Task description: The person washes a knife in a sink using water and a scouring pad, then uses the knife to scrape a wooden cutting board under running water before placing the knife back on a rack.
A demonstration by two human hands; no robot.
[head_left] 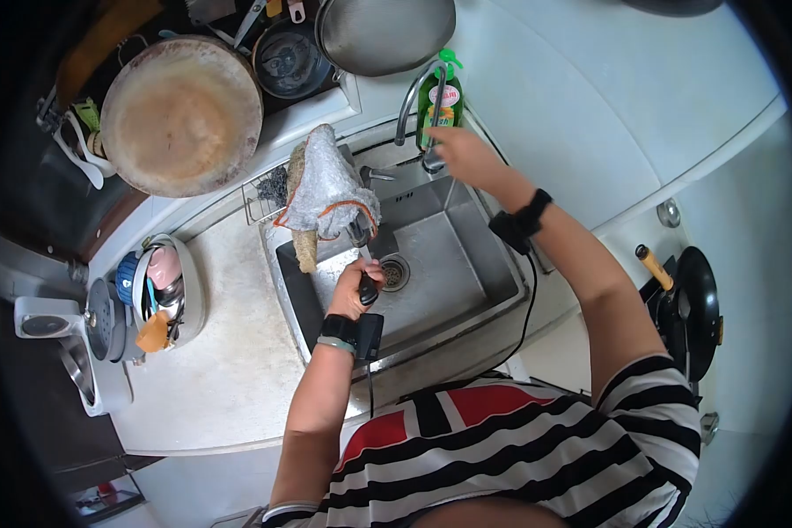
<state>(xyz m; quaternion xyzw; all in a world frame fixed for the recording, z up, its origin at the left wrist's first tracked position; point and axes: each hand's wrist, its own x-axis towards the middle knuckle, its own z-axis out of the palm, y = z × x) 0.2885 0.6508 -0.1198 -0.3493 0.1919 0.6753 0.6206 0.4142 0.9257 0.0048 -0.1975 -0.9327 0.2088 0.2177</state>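
Utensil (368, 288) sits gripped in the left hand (348, 292) over the sink (453, 264); the right hand (468, 160) is at the faucet (401, 128), closure unclear from here. I judge work unfinished, rinsing perhaps left.

The right hand (466, 158) partly hides the green bottle (450, 99).

Above the left half of the rectangular grey metal sink (466, 255), the black-handled metal utensil (367, 289) is held. Over the sink's rear edge, toward its left, the orange-edged grey-white cloth (321, 180) is placed. Behind the sink, the curved metal faucet (402, 119) is mounted, with 1 green plastic bottle (451, 104) set beside it. Left of the sink, the oval white tub (197, 286) is stood on the pale counter (246, 339); behind-left, the round brown-stained pan (180, 119) is rested.
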